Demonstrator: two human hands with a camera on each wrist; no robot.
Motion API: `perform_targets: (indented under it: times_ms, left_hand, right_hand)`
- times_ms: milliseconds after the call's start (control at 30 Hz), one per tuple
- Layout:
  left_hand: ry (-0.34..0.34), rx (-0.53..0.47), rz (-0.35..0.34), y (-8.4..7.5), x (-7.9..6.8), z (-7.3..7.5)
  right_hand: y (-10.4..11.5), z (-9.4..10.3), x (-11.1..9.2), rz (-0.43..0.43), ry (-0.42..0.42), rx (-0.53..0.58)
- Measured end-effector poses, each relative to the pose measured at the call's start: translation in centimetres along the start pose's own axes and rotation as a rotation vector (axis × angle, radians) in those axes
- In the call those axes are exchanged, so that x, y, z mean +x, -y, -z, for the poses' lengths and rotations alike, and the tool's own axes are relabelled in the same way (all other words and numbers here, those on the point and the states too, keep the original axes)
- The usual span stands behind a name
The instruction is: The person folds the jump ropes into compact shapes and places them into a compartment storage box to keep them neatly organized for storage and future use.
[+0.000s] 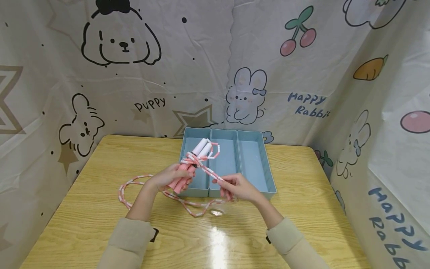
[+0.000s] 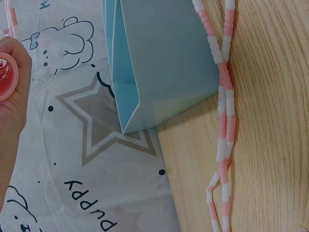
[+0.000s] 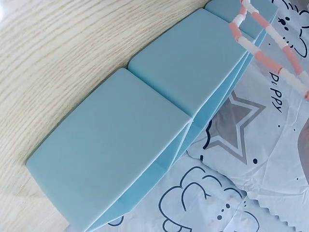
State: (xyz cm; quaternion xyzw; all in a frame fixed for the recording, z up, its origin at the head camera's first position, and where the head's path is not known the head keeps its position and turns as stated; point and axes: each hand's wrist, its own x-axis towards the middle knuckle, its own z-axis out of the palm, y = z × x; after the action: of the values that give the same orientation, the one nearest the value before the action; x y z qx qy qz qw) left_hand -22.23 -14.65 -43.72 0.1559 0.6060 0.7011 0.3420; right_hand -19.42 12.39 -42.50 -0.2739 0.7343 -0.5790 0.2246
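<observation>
My left hand (image 1: 169,177) grips the two pink-and-white handles (image 1: 181,179) of a beaded jump rope side by side, tilted up over the left part of a blue box. Pink and white beaded cord wraps around the handles' middle. From the wrap, a stretch of cord runs to my right hand (image 1: 240,186), which pinches it in front of the box. The rest of the beaded cord (image 1: 198,213) lies slack on the table, looping left behind my left forearm. In the left wrist view, a handle's round pink end (image 2: 7,77) shows in the left hand.
The blue box (image 1: 270,172) with three long compartments stands at the table's back edge. Printed fabric (image 1: 201,82) hangs behind and along the sides of the wooden table (image 1: 295,209). A small shiny clear object (image 1: 216,212) lies near the cord.
</observation>
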Motion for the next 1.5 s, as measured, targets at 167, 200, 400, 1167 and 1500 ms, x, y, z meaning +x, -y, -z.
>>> perform_targets:
  times_ms: [167, 200, 400, 1167, 1500]
  left_hand:
    - [-0.014, -0.002, 0.009, 0.0, 0.0, 0.1]
    - [-0.019, -0.002, 0.013, 0.0, 0.0, 0.1]
    - [-0.042, 0.002, 0.038, 0.2, 0.0, 0.1]
    - [-0.05, 0.119, 0.086, 0.3, 0.0, 0.1]
    - [0.067, 0.247, 0.179, 0.1, 0.3, -0.5]
  right_hand:
    - [0.3, 0.4, -0.1, -0.033, -0.047, 0.002]
    - [0.3, 0.5, -0.1, -0.044, -0.056, -0.002]
    - [0.9, 0.9, -0.4, -0.112, -0.108, -0.014]
    - [2.7, 1.5, -0.6, 0.007, -0.109, -0.192]
    - [2.4, 2.4, 0.3, 0.15, -0.088, -0.327]
